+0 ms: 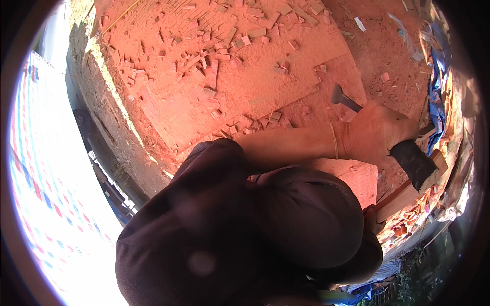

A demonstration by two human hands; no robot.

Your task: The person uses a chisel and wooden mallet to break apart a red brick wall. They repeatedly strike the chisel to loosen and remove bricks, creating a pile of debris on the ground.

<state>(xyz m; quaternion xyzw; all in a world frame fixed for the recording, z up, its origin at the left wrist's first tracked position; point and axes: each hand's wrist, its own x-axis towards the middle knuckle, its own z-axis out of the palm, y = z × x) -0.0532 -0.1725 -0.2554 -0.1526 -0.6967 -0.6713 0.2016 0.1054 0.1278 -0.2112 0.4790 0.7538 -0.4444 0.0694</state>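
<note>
My left forearm reaches across to the right, with a thin band at the wrist. My left hand (384, 131) is closed around what looks like a hatchet, its wide black head (414, 162) down against a pale wood piece (400, 200). The tool's narrow grey shaft (348, 102) sticks out on the hand's other side and flares at its end. Mostly hidden behind dark clothing, my right hand (373, 220) is closed at the lower end of the wood piece. Its fingers show only in part.
Reddish boards (224, 112) cover the ground, strewn with several small wood offcuts (209, 64) and dust. Blue plastic sheeting (437, 97) and scraps line the right side. A striped sheet (46, 194) glares at the left. Wood chips (400, 229) lie below the wood piece.
</note>
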